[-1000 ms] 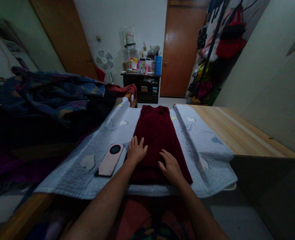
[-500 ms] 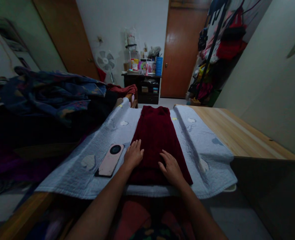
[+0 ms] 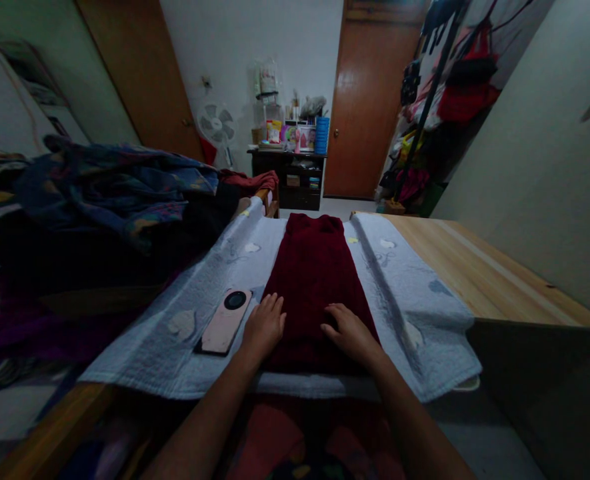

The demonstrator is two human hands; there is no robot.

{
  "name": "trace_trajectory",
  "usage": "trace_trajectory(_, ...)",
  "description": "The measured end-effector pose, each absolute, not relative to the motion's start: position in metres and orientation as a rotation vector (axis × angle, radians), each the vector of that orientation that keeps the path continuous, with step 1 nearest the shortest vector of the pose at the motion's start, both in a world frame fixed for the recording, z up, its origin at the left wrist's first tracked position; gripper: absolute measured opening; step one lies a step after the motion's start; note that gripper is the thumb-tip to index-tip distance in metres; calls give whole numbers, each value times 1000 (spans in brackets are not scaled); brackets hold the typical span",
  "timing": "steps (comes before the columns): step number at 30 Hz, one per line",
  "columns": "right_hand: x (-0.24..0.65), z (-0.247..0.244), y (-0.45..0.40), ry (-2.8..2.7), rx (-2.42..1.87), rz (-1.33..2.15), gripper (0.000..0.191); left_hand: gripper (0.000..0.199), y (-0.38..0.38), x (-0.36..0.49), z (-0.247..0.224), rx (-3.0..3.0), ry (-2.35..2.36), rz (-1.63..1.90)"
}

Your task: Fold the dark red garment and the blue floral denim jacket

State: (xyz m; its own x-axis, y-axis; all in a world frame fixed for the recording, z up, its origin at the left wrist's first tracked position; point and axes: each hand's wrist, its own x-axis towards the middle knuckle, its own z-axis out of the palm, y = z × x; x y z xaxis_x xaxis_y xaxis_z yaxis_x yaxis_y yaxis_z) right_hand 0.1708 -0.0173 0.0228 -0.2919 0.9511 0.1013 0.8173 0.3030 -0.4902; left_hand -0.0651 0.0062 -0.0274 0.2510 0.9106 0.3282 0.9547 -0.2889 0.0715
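Observation:
A dark red folded garment (image 3: 315, 273) lies flat and lengthwise on a light blue patterned cloth (image 3: 175, 360). On its left edge rests my left hand (image 3: 265, 325), open with the fingers stretched forward. My right hand (image 3: 351, 331) lies on the lower right part of the garment, open, with the thumb apart from the fingers. Neither hand grips anything. Left of my left hand, a pink phone (image 3: 225, 321) with a round black camera ring lies face down on the cloth.
Piled clothes (image 3: 115, 190) fill the left side. A wooden board (image 3: 455, 260) extends on the right beside the wall. Further back stand a fan (image 3: 217, 125), a dark shelf (image 3: 299, 177) with many items, and a brown door (image 3: 357, 107). Bags (image 3: 467, 93) hang at the right.
Both hands have drawn slightly towards me over the garment, and the right one has also shifted a little to the right. The camera view has moved slightly.

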Motion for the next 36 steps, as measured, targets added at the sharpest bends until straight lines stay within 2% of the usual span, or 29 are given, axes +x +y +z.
trace_trajectory(4,154,53,4,-2250,-1660,310,20,42,5,-65,-29,-2358,-1760,-483)
trace_trajectory(6,138,56,15,-2193,-1596,181,25,42,5,-65,-29,-2358,-1765,-473)
trace_trajectory(9,115,41,28,-2167,-1507,108,42,42,5,-65,-27,-2367,-1774,-451)
trace_trajectory(12,104,16,34,-2237,-1511,177,48,43,6,-65,-29,-2369,-1793,-448)
trace_trajectory(16,105,-2,37,-2295,-1556,254,47,43,8,-64,-32,-2375,-1825,-443)
trace_trajectory(24,106,2,37,-2301,-1577,273,47,55,37,-71,-22,-2532,-1840,-333)
trace_trajectory(36,106,2,37,-2311,-1617,305,49,59,107,-72,-33,-2515,-1843,-297)
